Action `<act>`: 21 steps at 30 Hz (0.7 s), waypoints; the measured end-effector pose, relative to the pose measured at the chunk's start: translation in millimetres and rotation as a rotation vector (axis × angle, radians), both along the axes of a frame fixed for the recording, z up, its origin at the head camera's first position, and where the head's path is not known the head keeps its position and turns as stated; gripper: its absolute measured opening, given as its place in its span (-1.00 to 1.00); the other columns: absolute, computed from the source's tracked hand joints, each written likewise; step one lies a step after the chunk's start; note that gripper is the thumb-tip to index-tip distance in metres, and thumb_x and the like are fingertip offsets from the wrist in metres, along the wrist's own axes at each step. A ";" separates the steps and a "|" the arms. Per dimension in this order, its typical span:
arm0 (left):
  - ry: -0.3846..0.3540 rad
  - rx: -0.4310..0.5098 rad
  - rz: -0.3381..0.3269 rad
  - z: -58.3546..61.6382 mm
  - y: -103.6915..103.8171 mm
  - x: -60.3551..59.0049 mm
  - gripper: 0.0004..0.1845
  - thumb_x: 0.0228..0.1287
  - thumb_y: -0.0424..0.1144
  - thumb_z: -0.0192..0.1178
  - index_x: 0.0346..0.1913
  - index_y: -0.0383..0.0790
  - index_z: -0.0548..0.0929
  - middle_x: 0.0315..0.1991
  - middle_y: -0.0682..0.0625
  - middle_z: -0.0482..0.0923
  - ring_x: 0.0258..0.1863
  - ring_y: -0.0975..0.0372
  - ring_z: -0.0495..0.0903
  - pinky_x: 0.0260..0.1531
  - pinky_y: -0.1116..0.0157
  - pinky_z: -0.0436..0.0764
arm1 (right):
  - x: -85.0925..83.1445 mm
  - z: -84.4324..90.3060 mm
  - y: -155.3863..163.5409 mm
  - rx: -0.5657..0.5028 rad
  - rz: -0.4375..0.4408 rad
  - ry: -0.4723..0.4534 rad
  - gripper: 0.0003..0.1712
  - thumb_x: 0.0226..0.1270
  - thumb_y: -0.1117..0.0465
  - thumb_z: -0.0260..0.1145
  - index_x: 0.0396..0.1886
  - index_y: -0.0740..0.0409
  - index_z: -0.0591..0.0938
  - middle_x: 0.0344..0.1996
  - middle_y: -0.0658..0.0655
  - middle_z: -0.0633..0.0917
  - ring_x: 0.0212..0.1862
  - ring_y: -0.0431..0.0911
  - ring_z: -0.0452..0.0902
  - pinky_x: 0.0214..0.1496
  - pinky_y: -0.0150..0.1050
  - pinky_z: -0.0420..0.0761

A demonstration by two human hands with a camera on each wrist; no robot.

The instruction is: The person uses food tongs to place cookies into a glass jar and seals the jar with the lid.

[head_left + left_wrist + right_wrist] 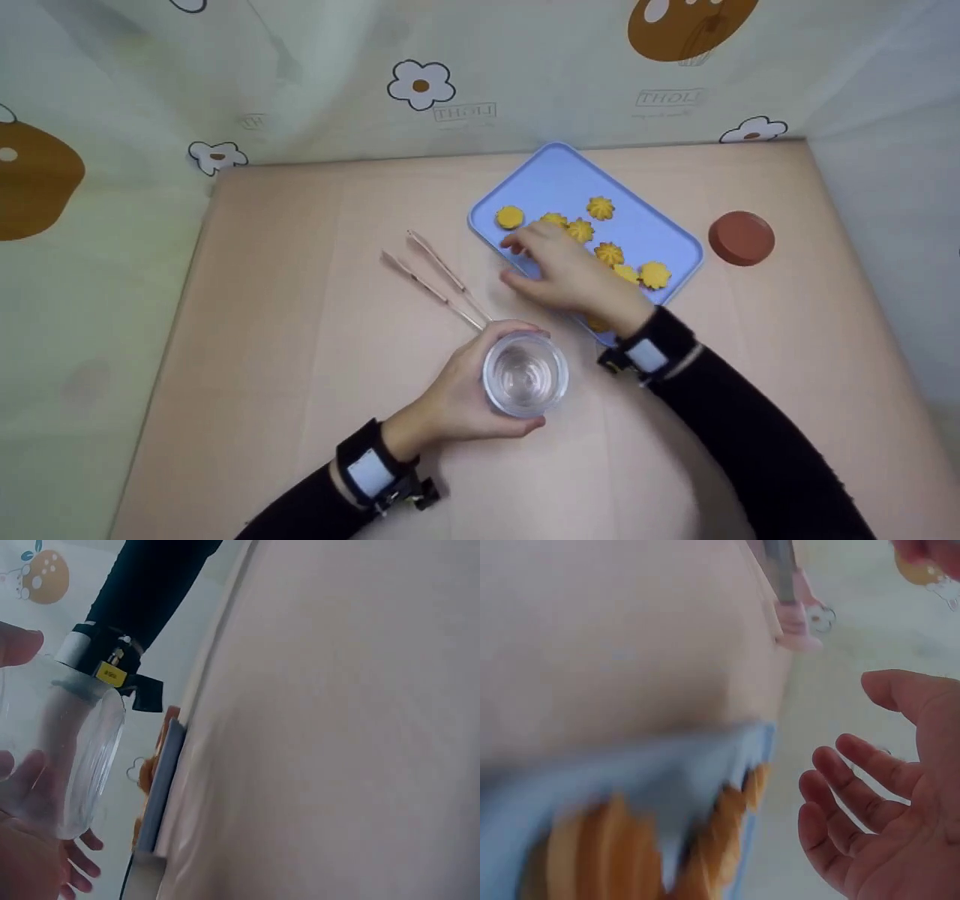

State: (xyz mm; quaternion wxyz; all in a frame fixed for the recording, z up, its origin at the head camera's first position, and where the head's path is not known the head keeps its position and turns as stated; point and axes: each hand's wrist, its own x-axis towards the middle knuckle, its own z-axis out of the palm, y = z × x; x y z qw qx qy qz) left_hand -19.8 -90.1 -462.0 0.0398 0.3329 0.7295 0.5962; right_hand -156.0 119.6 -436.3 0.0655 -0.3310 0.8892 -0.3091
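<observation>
My left hand [465, 397] grips a clear jar [525, 375], its thumb on the near side and fingers on the far side. The jar's open mouth faces up in the head view, and nothing shows inside; its clear wall [94, 765] fills the left of the left wrist view. My right hand [570, 274] is over the left edge of the blue tray [555, 169], fingers loosely bent and thumb apart. In the right wrist view its palm [922, 817] holds nothing. Several yellow cookies [601, 208] lie on the tray, some partly hidden by this hand.
Pink-tipped tongs [439, 281] lie spread on the table [255, 300], partly behind the left hand. A reddish-brown round lid [741, 238] sits right of the tray. Patterned cloth [330, 82] hangs behind the table and along its sides.
</observation>
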 end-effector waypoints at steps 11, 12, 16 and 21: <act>0.070 0.051 0.105 7.2 -28.0 -7.6 0.01 -0.15 -0.26 0.75 0.43 -0.29 0.44 0.31 -0.11 0.64 0.32 0.04 0.62 0.43 0.08 0.55 | 6.3 -24.0 -58.3 0.093 0.044 -0.103 -0.18 0.48 -0.25 0.47 0.42 0.28 0.59 0.20 0.26 0.65 0.27 0.12 0.57 0.38 0.00 0.60; 0.076 0.050 0.108 7.6 -28.2 -7.9 0.02 -0.16 -0.26 0.75 0.43 -0.29 0.44 0.31 -0.11 0.64 0.32 0.04 0.62 0.43 0.08 0.54 | 7.0 -24.1 -61.8 0.116 0.058 -0.070 -0.19 0.49 -0.24 0.46 0.41 0.30 0.59 0.21 0.28 0.65 0.28 0.14 0.56 0.40 0.02 0.58; 0.088 0.045 0.102 8.5 -28.0 -7.5 0.02 -0.15 -0.25 0.75 0.43 -0.29 0.44 0.30 -0.08 0.64 0.31 0.05 0.63 0.42 0.09 0.55 | 8.7 -24.9 -72.7 0.160 0.102 0.058 -0.23 0.52 -0.21 0.43 0.35 0.36 0.64 0.18 0.32 0.67 0.24 0.20 0.56 0.39 0.07 0.58; 0.096 0.060 0.078 8.8 -26.9 -7.4 0.01 -0.13 -0.25 0.75 0.44 -0.30 0.44 0.31 -0.10 0.65 0.31 0.04 0.63 0.42 0.08 0.55 | 6.5 -31.8 -78.0 0.137 0.083 0.033 -0.29 0.50 -0.13 0.47 0.33 0.37 0.63 0.13 0.32 0.67 0.18 0.18 0.57 0.34 0.06 0.61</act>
